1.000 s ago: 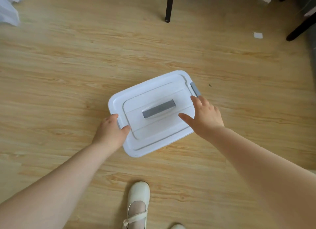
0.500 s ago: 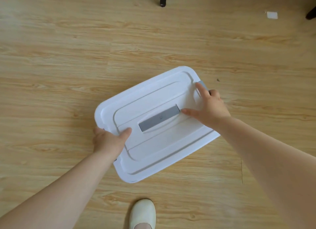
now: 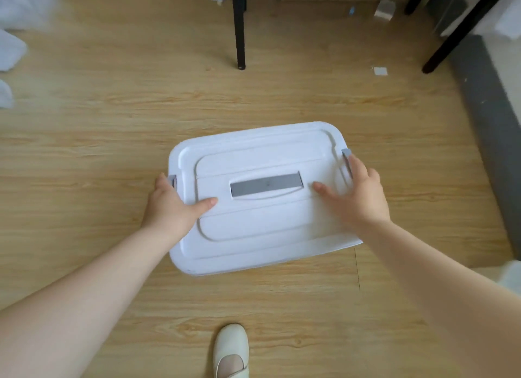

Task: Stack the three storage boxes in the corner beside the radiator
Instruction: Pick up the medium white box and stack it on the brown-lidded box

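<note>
Two hands held one white storage box above the wooden floor. At nine o'clock, the left hand gripped its short end, thumb on the lid. The box's long axis ran nine to three, lid up, grey handle along that axis. At three o'clock, the right hand clasped the grey latch end.

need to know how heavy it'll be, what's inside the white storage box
Cannot tell: the white storage box is opaque and its lid, with a grey handle, is shut. Left hand and right hand grip its ends.
</note>
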